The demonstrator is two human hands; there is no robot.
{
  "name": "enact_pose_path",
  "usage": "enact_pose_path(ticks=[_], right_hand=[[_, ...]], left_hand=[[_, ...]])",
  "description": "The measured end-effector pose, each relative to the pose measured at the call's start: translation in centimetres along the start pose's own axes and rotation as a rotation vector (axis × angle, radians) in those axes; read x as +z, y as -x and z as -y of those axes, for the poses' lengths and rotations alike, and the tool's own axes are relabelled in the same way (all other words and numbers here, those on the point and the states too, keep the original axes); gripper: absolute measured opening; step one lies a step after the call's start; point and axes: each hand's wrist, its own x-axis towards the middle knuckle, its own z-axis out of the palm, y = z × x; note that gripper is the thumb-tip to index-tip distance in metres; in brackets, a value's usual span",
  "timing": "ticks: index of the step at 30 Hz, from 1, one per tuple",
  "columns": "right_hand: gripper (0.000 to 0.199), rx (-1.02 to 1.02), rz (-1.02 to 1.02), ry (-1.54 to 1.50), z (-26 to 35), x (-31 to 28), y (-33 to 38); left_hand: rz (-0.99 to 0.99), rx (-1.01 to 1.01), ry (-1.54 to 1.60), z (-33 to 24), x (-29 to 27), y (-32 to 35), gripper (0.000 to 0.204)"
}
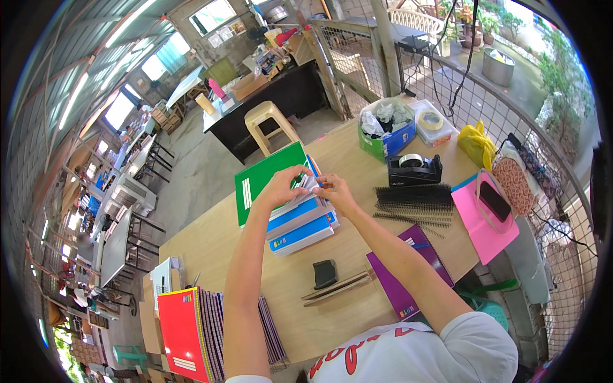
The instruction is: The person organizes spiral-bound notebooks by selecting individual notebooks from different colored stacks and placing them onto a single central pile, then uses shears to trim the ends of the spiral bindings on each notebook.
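Both arms reach forward over a wooden table to a pile of unbound notebooks. My left hand (279, 187) curls its fingers over the white notebook pages (306, 183) at the pile's far end. From the other side, my right hand (334, 192) pinches the edge of these pages; the fingers partly hide them. Beneath lie stacked notebooks with blue covers (301, 237), their page edges showing. A green notebook cover (269, 175) lies under and beside my left hand. Right of the hands, black spiral binding coils (414, 201) lie in a row.
Red spiral notebooks (182, 335) stand at the near left. A purple notebook (418, 263) lies under my right forearm. Close by are a black block (325, 274), wooden strips (338, 288), a tape dispenser (414, 171), a green-blue box (387, 131) and a phone (494, 202) on a pink folder.
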Motion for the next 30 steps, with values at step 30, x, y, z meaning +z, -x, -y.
enact_pose_path(ticks=[30], right_hand=[[0.045, 0.062, -0.03, 0.038, -0.3, 0.4, -0.3]], left_hand=[[-0.165, -0.106, -0.164, -0.6, 0.7, 1.3, 0.041]])
